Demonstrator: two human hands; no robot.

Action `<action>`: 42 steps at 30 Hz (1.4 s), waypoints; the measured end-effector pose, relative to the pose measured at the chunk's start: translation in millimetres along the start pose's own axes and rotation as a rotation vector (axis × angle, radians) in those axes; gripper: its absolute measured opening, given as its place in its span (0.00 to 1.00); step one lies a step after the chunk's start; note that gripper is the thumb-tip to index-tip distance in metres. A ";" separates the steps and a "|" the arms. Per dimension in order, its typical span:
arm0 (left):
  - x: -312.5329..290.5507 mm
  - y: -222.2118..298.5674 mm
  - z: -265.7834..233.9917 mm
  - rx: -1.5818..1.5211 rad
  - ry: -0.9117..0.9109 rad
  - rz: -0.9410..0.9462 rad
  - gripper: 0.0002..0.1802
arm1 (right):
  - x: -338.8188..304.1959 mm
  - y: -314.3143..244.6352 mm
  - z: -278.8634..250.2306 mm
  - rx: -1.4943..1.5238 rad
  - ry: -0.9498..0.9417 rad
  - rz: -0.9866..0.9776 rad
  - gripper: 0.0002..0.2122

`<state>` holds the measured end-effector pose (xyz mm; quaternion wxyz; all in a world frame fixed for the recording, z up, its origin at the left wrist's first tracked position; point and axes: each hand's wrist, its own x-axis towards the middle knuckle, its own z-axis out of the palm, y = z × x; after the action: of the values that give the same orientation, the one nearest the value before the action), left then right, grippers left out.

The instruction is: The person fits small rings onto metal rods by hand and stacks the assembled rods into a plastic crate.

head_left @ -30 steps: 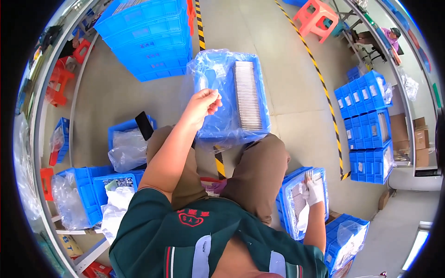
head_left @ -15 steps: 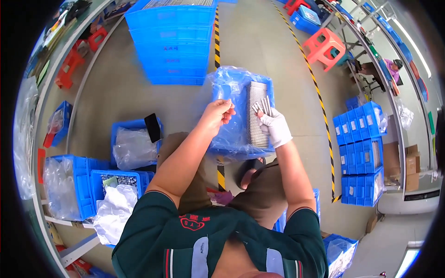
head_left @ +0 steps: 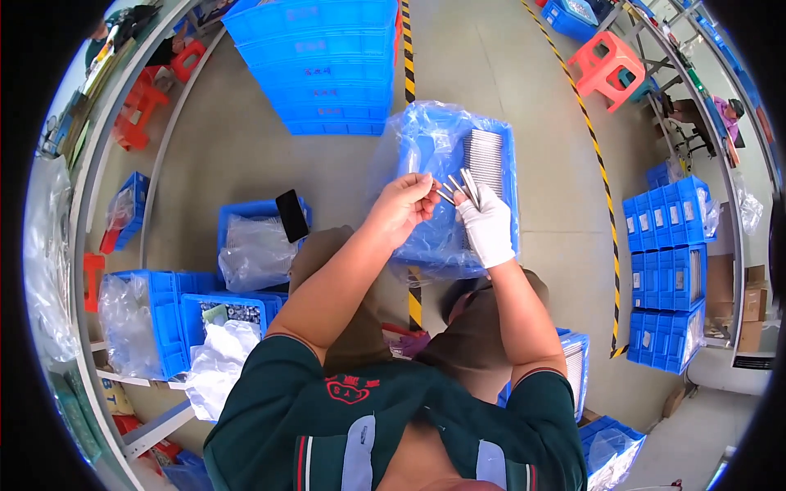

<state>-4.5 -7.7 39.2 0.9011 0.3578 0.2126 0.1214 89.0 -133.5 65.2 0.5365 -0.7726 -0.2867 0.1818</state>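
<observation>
My right hand (head_left: 489, 229), in a white glove, is closed around several slim metal rods (head_left: 467, 186) that fan out from its fingers. My bare left hand (head_left: 407, 206) is beside it, thumb and fingers pinched close to the rod ends; what they hold, if anything, is too small to make out. Both hands are over a blue crate (head_left: 509, 188) lined with clear plastic film (head_left: 422, 135). Inside, along the crate's right side, similar rods lie in a neat row (head_left: 484, 155); the gloved hand hides its near part.
Stacked blue crates (head_left: 336, 82) stand beyond, left of a striped floor line (head_left: 410, 78). At my left, a black phone (head_left: 292, 216) lies on a bagged crate (head_left: 223, 214), near a crate of small metal parts (head_left: 190, 315). More crates (head_left: 667, 274) and a red stool (head_left: 607, 67) are at right.
The gloved hand has lifted its rods off the row and drawn nearer to my left hand. The rods are spread wider. The whole view has shifted, moving the scene rightward.
</observation>
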 end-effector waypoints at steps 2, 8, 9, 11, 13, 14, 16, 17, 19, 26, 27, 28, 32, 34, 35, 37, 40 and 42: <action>0.5 -2.5 1.5 -0.027 -0.010 -0.028 0.09 | -0.3 1.5 0.2 -0.014 -0.002 0.007 0.06; 0.9 -6.7 4.9 -0.036 -0.019 -0.007 0.08 | -1.4 -2.4 -3.4 -0.115 0.018 -0.008 0.06; 0.9 -7.1 4.8 0.051 -0.004 0.050 0.08 | -2.2 -3.8 -4.0 -0.112 0.021 -0.007 0.06; 0.3 -7.3 5.4 0.142 0.006 0.105 0.08 | -3.8 -5.4 -5.1 -0.219 0.047 -0.095 0.06; -1.1 -6.9 6.9 0.230 0.028 0.147 0.08 | -4.6 -6.1 -5.2 -0.208 0.060 -0.123 0.06; -2.2 -5.8 8.0 0.233 0.025 0.147 0.08 | -4.8 -6.4 -5.2 -0.197 0.068 -0.153 0.06; -4.8 -2.9 9.9 0.243 0.013 0.081 0.09 | -5.4 -4.8 -5.3 -0.212 0.067 -0.152 0.06; -5.0 -2.1 10.0 0.245 0.012 0.085 0.09 | -4.8 -4.7 -5.8 -0.229 0.061 -0.153 0.06; -4.9 -0.4 10.2 0.327 0.125 0.193 0.09 | -3.7 -6.4 -7.6 -0.213 0.038 -0.121 0.07; -0.6 -1.1 3.0 0.259 0.062 0.194 0.08 | -5.2 -3.2 -4.6 -0.227 -0.072 -0.078 0.09; -1.1 0.7 2.1 0.273 0.047 0.191 0.08 | -5.5 -2.9 -5.0 -0.227 -0.071 -0.076 0.09; -1.4 1.5 1.8 0.286 0.032 0.187 0.08 | -5.8 -2.6 -5.3 -0.214 -0.064 -0.069 0.09; -2.9 -1.0 3.1 0.288 0.053 0.177 0.08 | -5.6 -5.2 -6.9 -0.314 -0.066 -0.087 0.06; -2.7 -5.0 2.4 0.408 0.094 0.270 0.08 | -7.3 -3.4 -3.5 -0.391 -0.025 -0.145 0.06; -3.3 -6.5 4.5 0.409 0.094 0.270 0.08 | -7.8 -2.8 -2.2 -0.468 0.017 -0.203 0.07; -4.5 -8.4 8.7 0.280 0.075 0.269 0.07 | -7.6 -4.5 -2.1 -0.388 0.010 -0.168 0.08; -4.4 -5.7 5.3 0.336 0.075 0.228 0.09 | -5.7 -2.1 -1.1 -0.287 -0.019 -0.133 0.09; -5.9 0.5 6.1 0.326 0.106 0.266 0.09 | -4.0 0.6 -2.7 -0.269 -0.040 -0.131 0.08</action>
<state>-6.9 -13.2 45.3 0.7948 0.5168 0.2276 0.2221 87.6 -138.1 65.5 0.4331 -0.8132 -0.3691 0.1217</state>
